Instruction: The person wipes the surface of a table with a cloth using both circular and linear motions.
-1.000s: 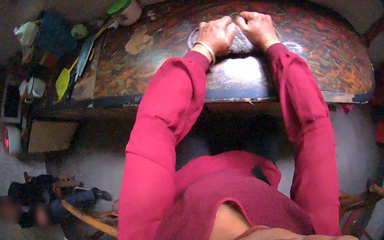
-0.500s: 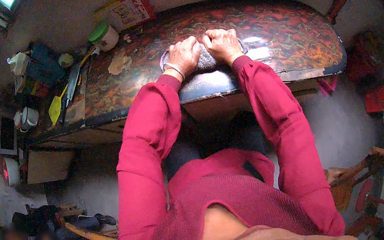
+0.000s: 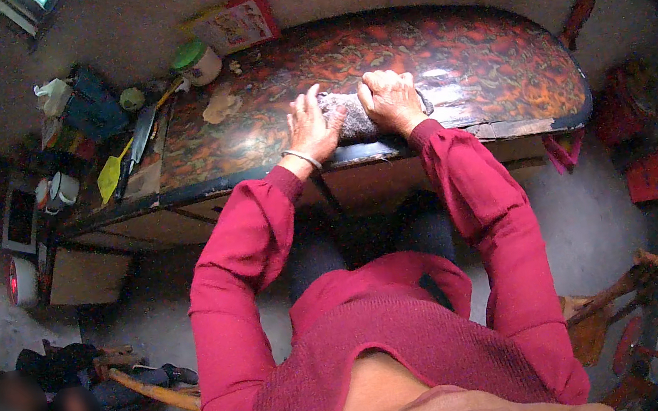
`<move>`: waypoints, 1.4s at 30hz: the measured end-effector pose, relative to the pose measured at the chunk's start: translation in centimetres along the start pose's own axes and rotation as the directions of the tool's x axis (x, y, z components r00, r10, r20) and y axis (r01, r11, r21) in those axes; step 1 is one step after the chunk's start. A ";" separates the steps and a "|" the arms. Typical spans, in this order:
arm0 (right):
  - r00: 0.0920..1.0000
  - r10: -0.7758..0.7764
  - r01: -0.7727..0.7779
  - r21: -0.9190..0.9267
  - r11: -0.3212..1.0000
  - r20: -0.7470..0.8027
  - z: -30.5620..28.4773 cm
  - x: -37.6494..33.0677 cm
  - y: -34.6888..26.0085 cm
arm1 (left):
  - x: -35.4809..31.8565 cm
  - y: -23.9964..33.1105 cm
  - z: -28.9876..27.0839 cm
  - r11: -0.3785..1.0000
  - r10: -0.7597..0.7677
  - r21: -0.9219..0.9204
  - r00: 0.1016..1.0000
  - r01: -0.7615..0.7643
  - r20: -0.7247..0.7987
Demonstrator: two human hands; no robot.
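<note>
Both hands — left hand point(image 3: 310, 128) spread flat, right hand point(image 3: 392, 101) curled over — press a grey dough lump point(image 3: 352, 116) on the tabletop point(image 3: 494, 64), apparently mid-kneading, shaping not yet finished.

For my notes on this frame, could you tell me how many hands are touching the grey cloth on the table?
2: the left hand presses the left end of the grey cloth, the right hand the right end, near the table front edge.
</note>
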State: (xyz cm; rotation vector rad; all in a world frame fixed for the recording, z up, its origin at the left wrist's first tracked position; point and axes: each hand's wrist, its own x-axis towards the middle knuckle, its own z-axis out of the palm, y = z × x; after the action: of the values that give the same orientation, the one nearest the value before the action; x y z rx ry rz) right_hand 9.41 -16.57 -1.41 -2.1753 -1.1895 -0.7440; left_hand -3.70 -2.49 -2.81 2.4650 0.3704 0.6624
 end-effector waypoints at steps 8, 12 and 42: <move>0.996 0.000 0.004 -0.043 0.999 0.089 0.8 0.6 0.4 | 2.0 2.3 1.2 0.983 0.175 0.055 0.984 -0.175 0.000; 0.994 0.024 -0.017 -0.067 0.998 0.107 2.1 2.6 1.4 | 4.6 0.7 2.9 0.966 0.255 0.069 0.962 -0.249 -0.100; 0.996 0.002 -0.020 0.209 0.978 0.087 0.3 0.7 1.5 | 5.8 0.9 1.5 0.971 0.193 0.138 0.981 -0.193 0.012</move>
State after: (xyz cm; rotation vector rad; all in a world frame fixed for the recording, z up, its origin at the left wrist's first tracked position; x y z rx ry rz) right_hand 11.08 -16.63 -1.38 -2.0545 -1.2387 -0.4993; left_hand 2.04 -1.62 -1.17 2.6569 0.1833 0.7409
